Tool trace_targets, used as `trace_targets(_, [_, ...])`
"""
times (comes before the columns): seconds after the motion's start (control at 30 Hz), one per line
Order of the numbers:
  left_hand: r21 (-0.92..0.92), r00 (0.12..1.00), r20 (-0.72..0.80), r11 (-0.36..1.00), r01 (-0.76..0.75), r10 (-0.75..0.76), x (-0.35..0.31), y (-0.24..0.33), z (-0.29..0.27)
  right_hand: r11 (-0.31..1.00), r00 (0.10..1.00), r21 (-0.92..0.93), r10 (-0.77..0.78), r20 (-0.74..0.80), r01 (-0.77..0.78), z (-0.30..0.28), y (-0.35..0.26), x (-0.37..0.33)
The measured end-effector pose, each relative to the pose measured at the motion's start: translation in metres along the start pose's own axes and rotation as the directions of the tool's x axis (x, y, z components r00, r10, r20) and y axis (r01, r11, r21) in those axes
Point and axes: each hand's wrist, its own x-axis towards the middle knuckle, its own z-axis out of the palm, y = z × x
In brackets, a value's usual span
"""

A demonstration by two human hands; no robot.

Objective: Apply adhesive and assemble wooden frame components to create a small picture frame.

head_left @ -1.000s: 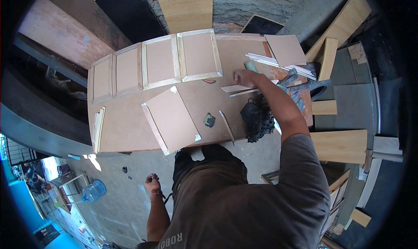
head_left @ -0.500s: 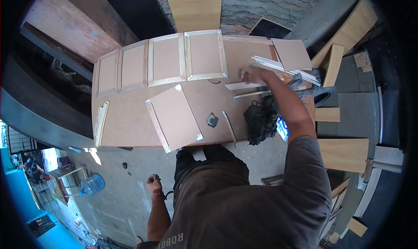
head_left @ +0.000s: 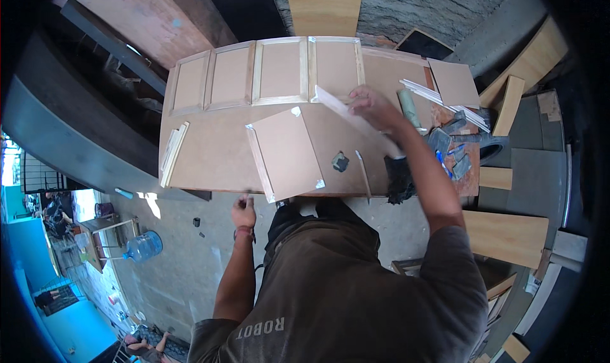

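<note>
My right hand (head_left: pixel 376 111) is closed on a pale wooden strip (head_left: pixel 346 114), raised over the table and slanting down to the right. The strip's far end is close to a framed panel (head_left: pixel 337 61) in the back row. Below lies a loose brown board (head_left: pixel 289 153), with a wooden strip (head_left: pixel 261 166) along its left edge and white patches at several corners. My left hand (head_left: pixel 243 213) is just off the table's front edge, near that board's lower left corner. Its fingers are curled together, and whatever they may hold is hidden.
On the table (head_left: pixel 219 166) are stacked strips (head_left: pixel 174 154), a small dark block (head_left: pixel 340 161), a thin stick (head_left: pixel 363 175), a black cloth or bag (head_left: pixel 399 180), a green roll (head_left: pixel 409 109) and white strips (head_left: pixel 438 102). A blue water jug (head_left: pixel 145 246) lies beyond, with a person (head_left: pixel 149 347) farther back.
My right hand has picked up a wooden strip from the table's right side and carried it left. My left hand has come up toward the table edge. The whole view has shifted.
</note>
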Motion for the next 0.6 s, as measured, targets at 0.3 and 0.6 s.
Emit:
trace_targets(0.3, [0.366,0.806,0.355,0.723,-0.586,0.473,-0.007,0.136,0.056,0.992,0.935,0.122,0.055,-0.35,-0.013,0.13,0.15,0.032])
trace_targets(0.6, [0.342,0.762,0.406,0.689,-0.639,0.505,-0.004,0.141,0.033,0.982,0.833,0.169,0.163,-0.529,-0.085,0.169,0.183,0.066])
